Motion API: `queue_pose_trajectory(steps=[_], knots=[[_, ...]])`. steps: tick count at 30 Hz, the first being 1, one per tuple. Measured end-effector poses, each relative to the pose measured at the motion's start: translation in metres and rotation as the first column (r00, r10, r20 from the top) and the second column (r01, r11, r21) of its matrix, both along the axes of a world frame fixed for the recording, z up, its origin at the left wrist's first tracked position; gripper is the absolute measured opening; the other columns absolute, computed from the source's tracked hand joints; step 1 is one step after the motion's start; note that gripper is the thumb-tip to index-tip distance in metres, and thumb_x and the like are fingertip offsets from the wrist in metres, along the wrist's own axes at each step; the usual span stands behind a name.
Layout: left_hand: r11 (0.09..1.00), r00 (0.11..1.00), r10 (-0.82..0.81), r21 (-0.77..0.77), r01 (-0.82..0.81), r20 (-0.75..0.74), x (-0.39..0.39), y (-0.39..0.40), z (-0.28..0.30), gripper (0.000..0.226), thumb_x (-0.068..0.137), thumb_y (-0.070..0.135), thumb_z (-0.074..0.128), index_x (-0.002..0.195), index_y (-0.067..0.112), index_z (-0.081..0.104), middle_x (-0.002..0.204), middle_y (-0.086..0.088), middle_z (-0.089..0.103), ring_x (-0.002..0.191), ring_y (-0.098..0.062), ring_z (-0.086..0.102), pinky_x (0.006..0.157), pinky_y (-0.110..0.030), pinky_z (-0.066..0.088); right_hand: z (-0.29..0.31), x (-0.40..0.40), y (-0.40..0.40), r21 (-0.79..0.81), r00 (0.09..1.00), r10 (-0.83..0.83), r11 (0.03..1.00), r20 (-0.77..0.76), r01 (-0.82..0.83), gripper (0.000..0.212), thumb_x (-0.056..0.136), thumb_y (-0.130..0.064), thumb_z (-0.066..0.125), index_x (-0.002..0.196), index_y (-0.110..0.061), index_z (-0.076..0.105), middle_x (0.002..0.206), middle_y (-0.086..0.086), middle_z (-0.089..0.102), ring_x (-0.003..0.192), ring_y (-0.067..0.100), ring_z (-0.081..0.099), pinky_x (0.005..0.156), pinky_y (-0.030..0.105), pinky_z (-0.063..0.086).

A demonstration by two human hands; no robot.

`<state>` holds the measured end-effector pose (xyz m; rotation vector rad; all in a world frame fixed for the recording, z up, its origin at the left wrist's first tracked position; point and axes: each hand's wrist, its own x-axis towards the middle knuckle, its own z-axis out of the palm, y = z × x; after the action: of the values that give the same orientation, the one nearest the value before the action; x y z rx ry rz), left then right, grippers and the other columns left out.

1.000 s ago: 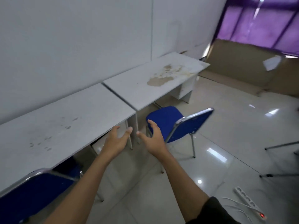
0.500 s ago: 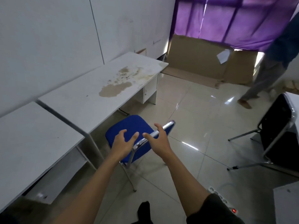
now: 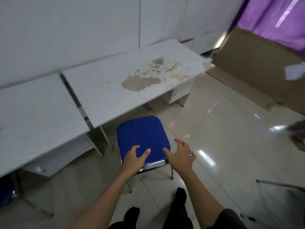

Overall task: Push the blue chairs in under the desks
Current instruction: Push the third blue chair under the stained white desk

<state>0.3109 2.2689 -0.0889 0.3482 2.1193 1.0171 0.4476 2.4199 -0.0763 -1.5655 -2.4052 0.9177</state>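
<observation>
Two hands: I see both spread wide at the chrome top rail of the blue chair (image 3: 142, 138), neither clenched.
Left hand (image 3: 134, 160): fingers splayed, palm over the rail at the chair's 7 o'clock corner; thumb and forefinger hang above the blue cloth, and I cannot tell whether the palm presses the rail.
Right hand (image 3: 180, 156): fingers fanned open at the 5 o'clock corner, thumb tip at the edge of the blue cloth, the other fingers out past the frame over the floor (image 3: 222, 146); no grasp shows.
Change: half a second ago the chair stood turned, its back edge slanting toward 2 o'clock, and both hands reached for that rail from the left; now I look straight down on it, squared to me, with one hand at each rear corner.
Chair place: its front edge, at 12 o'clock, lies just beside the near edge of the stained desk (image 3: 132, 80), close to the desk's left leg at 10 o'clock; most of it stands clear of the top.
Neighbour: a second desk (image 3: 36, 113) butts against the stained one at 9 o'clock.
Open room: bare shining floor from 1 to 4 o'clock; my feet stand at 6 o'clock behind the chair.
</observation>
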Motion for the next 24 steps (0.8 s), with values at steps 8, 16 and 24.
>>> queue_pose_trajectory(steps=[8, 16, 24], knots=[[0.897, 0.900, 0.405, -0.123, -0.425, -0.158, 0.040, 0.043, -0.008, 0.062, 0.078, 0.086, 0.056, 0.121, 0.041, 0.061, 0.121, 0.023, 0.062, 0.106, -0.008, 0.062, 0.086, -0.039, 0.056, -0.014, 0.004, 0.046, 0.137, 0.997, 0.080, 0.987, 0.011, -0.081, 0.055, 0.083, -0.043, 0.067, 0.135, -0.034, 0.051, 0.139, -0.005, 0.056, 0.133, 0.019, 0.046, 0.108, 0.051, 0.035], [0.847, 0.842, 0.503, -0.079, -0.525, -0.195, 0.068, 0.117, -0.007, 0.049, 0.081, 0.079, 0.061, 0.111, 0.040, 0.065, 0.110, 0.024, 0.065, 0.101, -0.006, 0.064, 0.083, -0.039, 0.059, -0.013, 0.010, 0.134, 0.111, 0.986, 0.158, 0.980, 0.051, -0.163, 0.048, 0.083, -0.040, 0.072, 0.129, -0.033, 0.060, 0.133, -0.005, 0.062, 0.130, 0.018, 0.051, 0.108, 0.047, 0.036], [0.844, 0.837, 0.516, -0.054, -0.533, -0.183, 0.069, 0.162, -0.009, 0.049, 0.079, 0.082, 0.056, 0.104, 0.040, 0.064, 0.104, 0.025, 0.066, 0.097, -0.004, 0.064, 0.084, -0.042, 0.060, -0.013, -0.003, 0.185, 0.149, 0.984, 0.164, 0.974, 0.067, -0.172, 0.042, 0.083, -0.040, 0.071, 0.123, -0.034, 0.064, 0.129, -0.006, 0.065, 0.125, 0.018, 0.054, 0.105, 0.046, 0.038]])
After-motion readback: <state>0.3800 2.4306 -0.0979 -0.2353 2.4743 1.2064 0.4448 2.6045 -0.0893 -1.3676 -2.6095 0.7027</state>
